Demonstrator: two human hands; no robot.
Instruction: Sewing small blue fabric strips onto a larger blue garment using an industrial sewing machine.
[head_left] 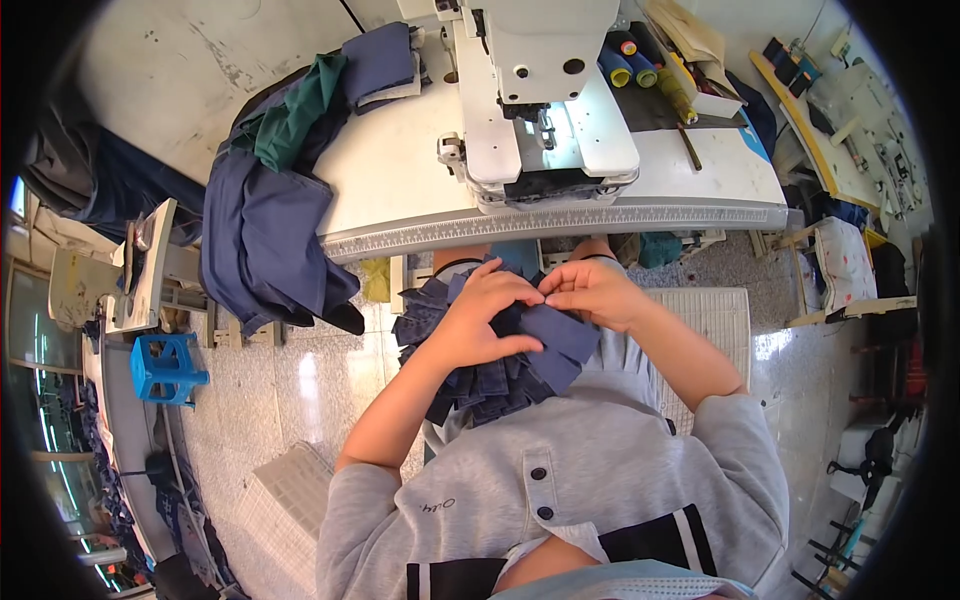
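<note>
On my lap lies a bundle of dark navy cloth pieces (480, 385), layered and fanned out. My left hand (485, 312) reaches over the bundle, its index fingertip meeting the right fingers at the top edge of a flat navy cloth piece (555, 332). The left thumb rests along this piece. From the other side, my right hand (598, 293) pinches the same edge between thumb and index finger. The exact spot between the fingertips is too small to make out.
Ahead stands a white sewing machine (545, 60) on a table with a ruler strip (560, 217) along its front edge. Navy garments (265, 215) and a green cloth (290, 115) hang over its left side. Thread cones (640, 72) lie back right; a blue stool (165, 368) stands left.
</note>
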